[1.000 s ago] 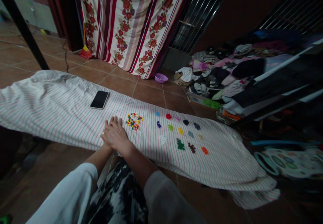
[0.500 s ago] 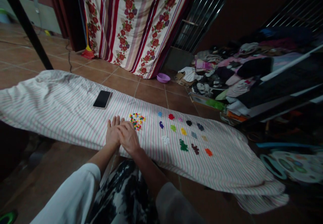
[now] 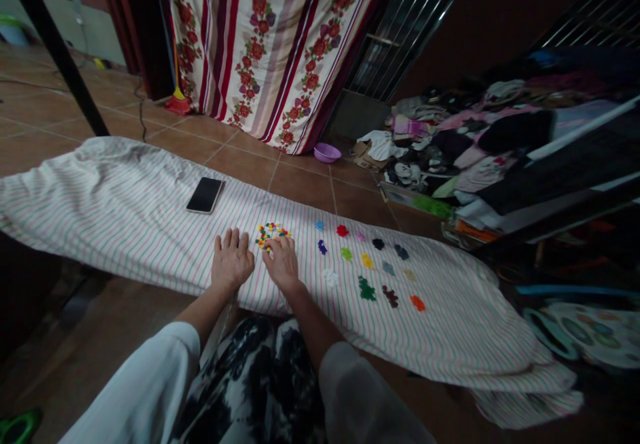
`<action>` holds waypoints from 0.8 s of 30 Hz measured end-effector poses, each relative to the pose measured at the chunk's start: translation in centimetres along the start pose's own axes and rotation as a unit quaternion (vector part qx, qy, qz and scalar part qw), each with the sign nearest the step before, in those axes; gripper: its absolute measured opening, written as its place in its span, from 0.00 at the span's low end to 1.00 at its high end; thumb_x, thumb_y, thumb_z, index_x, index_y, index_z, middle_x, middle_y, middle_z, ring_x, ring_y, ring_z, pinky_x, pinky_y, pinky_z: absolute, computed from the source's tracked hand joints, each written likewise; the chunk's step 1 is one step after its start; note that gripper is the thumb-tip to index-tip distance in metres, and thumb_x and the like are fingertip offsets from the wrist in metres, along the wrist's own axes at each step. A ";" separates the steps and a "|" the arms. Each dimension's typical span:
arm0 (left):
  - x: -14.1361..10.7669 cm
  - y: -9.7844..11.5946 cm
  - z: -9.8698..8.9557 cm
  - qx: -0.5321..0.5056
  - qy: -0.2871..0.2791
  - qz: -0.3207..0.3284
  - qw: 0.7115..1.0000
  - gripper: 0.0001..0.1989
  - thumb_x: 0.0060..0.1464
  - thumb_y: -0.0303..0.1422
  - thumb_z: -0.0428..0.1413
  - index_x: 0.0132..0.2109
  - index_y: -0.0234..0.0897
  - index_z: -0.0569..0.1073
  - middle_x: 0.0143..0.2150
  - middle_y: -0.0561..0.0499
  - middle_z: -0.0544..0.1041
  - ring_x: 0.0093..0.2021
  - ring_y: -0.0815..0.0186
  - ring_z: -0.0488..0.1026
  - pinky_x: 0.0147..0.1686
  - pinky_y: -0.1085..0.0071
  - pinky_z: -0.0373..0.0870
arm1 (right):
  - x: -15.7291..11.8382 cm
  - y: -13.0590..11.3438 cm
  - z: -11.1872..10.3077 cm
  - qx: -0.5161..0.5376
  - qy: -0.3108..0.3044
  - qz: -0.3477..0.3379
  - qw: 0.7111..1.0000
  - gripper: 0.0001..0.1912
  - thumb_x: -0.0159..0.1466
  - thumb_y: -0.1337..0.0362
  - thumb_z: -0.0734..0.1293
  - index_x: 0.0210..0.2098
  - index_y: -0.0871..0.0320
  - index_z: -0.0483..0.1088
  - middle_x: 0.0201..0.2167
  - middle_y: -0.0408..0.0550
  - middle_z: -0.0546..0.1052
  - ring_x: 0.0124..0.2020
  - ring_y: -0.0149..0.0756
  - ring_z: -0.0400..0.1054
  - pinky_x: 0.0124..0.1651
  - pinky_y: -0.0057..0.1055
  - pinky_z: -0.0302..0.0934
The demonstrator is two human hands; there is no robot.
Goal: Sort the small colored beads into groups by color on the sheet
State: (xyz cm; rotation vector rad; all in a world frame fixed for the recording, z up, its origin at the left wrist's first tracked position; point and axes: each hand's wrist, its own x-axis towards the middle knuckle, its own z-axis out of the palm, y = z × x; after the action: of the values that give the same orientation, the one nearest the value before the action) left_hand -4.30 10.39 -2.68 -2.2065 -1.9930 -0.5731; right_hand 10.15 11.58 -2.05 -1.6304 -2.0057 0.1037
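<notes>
My left hand (image 3: 233, 259) lies palm down on the striped cloth (image 3: 150, 231), fingers stretched out, holding nothing. To its right, my right hand (image 3: 283, 261) touches the near edge of a mixed group of red, yellow, green and white small pieces (image 3: 267, 233). Its fingers are bent downward, and whether they pinch a piece is too small to make out. Farther right lie separate single-colour piles, among them a red pile (image 3: 342, 231), a yellow pile (image 3: 367, 260), a dark green pile (image 3: 367, 289), a brown pile (image 3: 391, 296) and an orange pile (image 3: 417, 303).
A phone (image 3: 205, 195) rests on the cloth beyond my left hand. Past the cloth's far edge, a purple basin (image 3: 327, 153) stands on the tiled floor by a floral curtain (image 3: 265, 51). Heaped clothes (image 3: 465, 137) fill the right background.
My hands were together, the right over the left. Now they are apart: the right has moved right to the mixed pieces, while the left lies flat on the cloth.
</notes>
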 end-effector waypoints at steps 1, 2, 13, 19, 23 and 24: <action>0.0 0.0 0.0 0.001 -0.001 0.000 1.000 0.25 0.60 0.32 0.43 0.61 0.31 0.67 0.66 0.34 0.66 0.67 0.47 0.60 0.64 0.45 0.53 | 0.1 -0.2 0.0 -0.006 -0.005 0.007 1.000 0.09 0.62 0.68 0.67 0.41 0.54 0.76 0.42 0.51 0.73 0.51 0.45 0.61 0.59 0.41 0.58; 0.0 0.0 0.0 0.002 -0.001 -0.001 1.000 0.25 0.60 0.32 0.43 0.61 0.31 0.67 0.66 0.34 0.66 0.67 0.47 0.60 0.64 0.45 0.53 | 0.2 -0.3 0.1 -0.011 -0.010 0.014 1.000 0.08 0.62 0.68 0.67 0.40 0.54 0.76 0.42 0.51 0.73 0.51 0.45 0.61 0.58 0.41 0.58; 0.1 0.1 -0.4 -0.001 -0.018 -0.006 1.000 0.26 0.60 0.33 0.42 0.63 0.32 0.66 0.66 0.35 0.65 0.68 0.48 0.58 0.65 0.46 0.52 | 0.6 0.1 0.8 0.094 0.045 0.013 0.994 0.06 0.62 0.69 0.64 0.35 0.56 0.72 0.37 0.48 0.76 0.46 0.42 0.66 0.56 0.39 0.59; 0.0 0.1 -0.5 -0.003 -0.022 -0.005 1.000 0.26 0.60 0.33 0.42 0.62 0.32 0.67 0.66 0.35 0.65 0.68 0.48 0.58 0.65 0.46 0.51 | -0.2 1.7 -0.2 0.237 0.129 0.140 0.952 0.07 0.62 0.61 0.63 0.37 0.55 0.71 0.38 0.47 0.79 0.42 0.40 0.72 0.50 0.39 0.64; 0.0 0.0 -0.5 0.001 -0.019 -0.003 1.000 0.25 0.60 0.33 0.43 0.62 0.33 0.67 0.66 0.35 0.65 0.68 0.48 0.59 0.65 0.46 0.52 | -1.4 2.8 -0.7 0.327 0.145 0.202 0.912 0.11 0.61 0.55 0.63 0.39 0.55 0.70 0.36 0.47 0.79 0.39 0.38 0.74 0.46 0.36 0.68; 0.0 -0.1 -0.5 0.003 -0.020 -0.002 1.000 0.25 0.60 0.33 0.43 0.62 0.33 0.67 0.66 0.35 0.65 0.67 0.48 0.59 0.65 0.47 0.52 | -1.7 3.0 -0.7 0.336 0.148 0.210 0.906 0.12 0.61 0.55 0.63 0.38 0.55 0.70 0.35 0.46 0.79 0.39 0.38 0.74 0.46 0.36 0.68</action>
State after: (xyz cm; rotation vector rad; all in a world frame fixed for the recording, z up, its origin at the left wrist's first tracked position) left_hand -4.47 10.19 -2.24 -2.2272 -2.0160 -0.5275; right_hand 13.35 10.60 -3.27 -1.4643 -1.1700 0.5989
